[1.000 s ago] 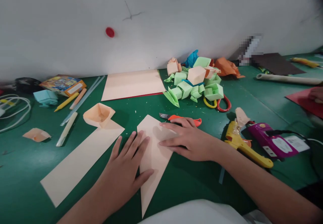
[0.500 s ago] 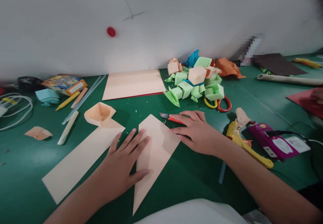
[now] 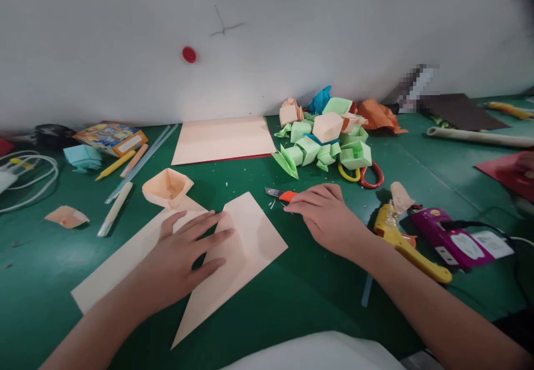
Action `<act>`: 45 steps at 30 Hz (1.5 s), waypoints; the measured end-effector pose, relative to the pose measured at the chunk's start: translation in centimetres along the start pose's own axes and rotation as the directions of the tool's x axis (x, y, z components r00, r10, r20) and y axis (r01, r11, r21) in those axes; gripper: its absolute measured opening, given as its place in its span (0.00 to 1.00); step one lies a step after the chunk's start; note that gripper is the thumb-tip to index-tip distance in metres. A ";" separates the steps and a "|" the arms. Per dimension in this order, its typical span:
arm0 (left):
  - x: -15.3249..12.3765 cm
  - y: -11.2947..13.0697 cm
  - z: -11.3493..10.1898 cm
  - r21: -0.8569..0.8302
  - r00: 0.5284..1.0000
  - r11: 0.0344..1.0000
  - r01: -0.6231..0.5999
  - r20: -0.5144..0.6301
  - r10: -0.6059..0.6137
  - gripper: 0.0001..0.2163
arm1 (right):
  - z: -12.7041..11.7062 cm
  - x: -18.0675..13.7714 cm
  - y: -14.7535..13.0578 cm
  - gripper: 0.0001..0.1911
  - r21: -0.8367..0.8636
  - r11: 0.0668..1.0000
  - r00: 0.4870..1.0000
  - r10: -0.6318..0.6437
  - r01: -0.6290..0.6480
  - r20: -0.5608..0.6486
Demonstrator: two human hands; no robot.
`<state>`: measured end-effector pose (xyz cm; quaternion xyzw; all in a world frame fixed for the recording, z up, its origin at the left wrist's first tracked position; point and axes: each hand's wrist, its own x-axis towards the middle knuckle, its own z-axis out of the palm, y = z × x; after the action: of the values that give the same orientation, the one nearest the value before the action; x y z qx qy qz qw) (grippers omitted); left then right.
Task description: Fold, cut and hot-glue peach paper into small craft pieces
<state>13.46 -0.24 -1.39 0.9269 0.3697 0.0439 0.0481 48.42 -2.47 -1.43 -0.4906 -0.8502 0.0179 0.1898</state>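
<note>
Here, the left hand lies palm down with its fingers spread, pressing flat on the pointed peach paper. The paper sits mid-table, its tip toward seven o'clock. The right hand, at three o'clock of the paper, rests curled over the orange cutter, whose blade pokes out toward nine o'clock. Whether the fingers clamp it I cannot tell. The green table runs up to a white wall. Folded green paper shapes are heaped at twelve o'clock of the right hand, and a yellow glue gun lies at three o'clock.
</note>
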 end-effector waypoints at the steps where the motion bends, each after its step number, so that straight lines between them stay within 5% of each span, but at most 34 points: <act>1: 0.2 0.2 0.1 -0.014 0.999 1.000 0.006 -0.039 -0.006 0.17 | 0.0 0.1 -0.2 0.22 0.030 1.000 1.000 -0.004 0.004 -0.003; 8: 1.7 2.3 0.5 -0.141 0.984 0.990 -0.019 -0.179 -0.007 0.09 | 0.5 0.8 -3.3 0.26 0.181 0.983 0.984 -0.063 0.033 0.166; 12: 3.0 2.8 0.9 -0.166 0.977 0.981 0.104 -0.167 -0.132 0.09 | 1.9 2.4 -5.6 0.32 0.181 0.983 0.986 -0.014 -0.017 0.166; 15: 4.0 2.6 1.3 -0.063 0.941 0.965 0.256 -0.211 -0.263 0.21 | 2.7 3.3 -6.5 0.33 0.176 0.984 0.987 0.007 -0.036 0.161; 17: 4.6 2.5 1.5 -0.006 0.934 0.958 0.286 -0.224 -0.280 0.24 | 2.7 3.3 -6.4 0.31 0.179 0.983 0.986 0.010 -0.040 0.164; 23: 5.6 2.9 1.3 -0.055 0.940 0.954 0.294 -0.163 -0.299 0.13 | 2.0 2.7 -5.6 0.29 0.171 0.982 0.983 0.044 -0.075 0.176; 27: 5.6 2.8 1.2 -0.147 0.904 0.915 0.376 -0.160 -0.397 0.21 | 2.1 2.6 -5.4 0.30 0.165 0.980 0.982 0.084 -0.112 0.170; 32: 5.5 2.8 1.7 -0.270 0.908 0.902 0.336 -0.163 -0.387 0.24 | 2.1 2.5 -5.4 0.31 0.157 0.983 0.980 0.062 -0.093 0.189; 38: 5.0 3.2 1.9 -0.089 0.889 0.927 0.364 -0.262 -0.375 0.30 | 1.6 2.2 -5.8 0.25 0.217 0.973 0.985 0.041 -0.078 0.170; 41: 4.8 3.4 1.6 -0.027 0.909 0.937 0.349 -0.234 -0.345 0.24 | 2.1 2.2 -5.8 0.26 0.246 0.960 0.986 0.105 -0.134 0.127; 45: 4.8 3.7 1.0 -0.153 0.919 0.933 0.326 -0.180 -0.350 0.11 | 2.7 2.3 -5.4 0.28 0.355 0.909 0.976 0.200 -0.218 0.085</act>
<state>19.57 0.33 -1.71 0.8350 0.5239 0.1516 0.0723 42.04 -2.91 -2.06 -0.5349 -0.7791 0.2057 0.2541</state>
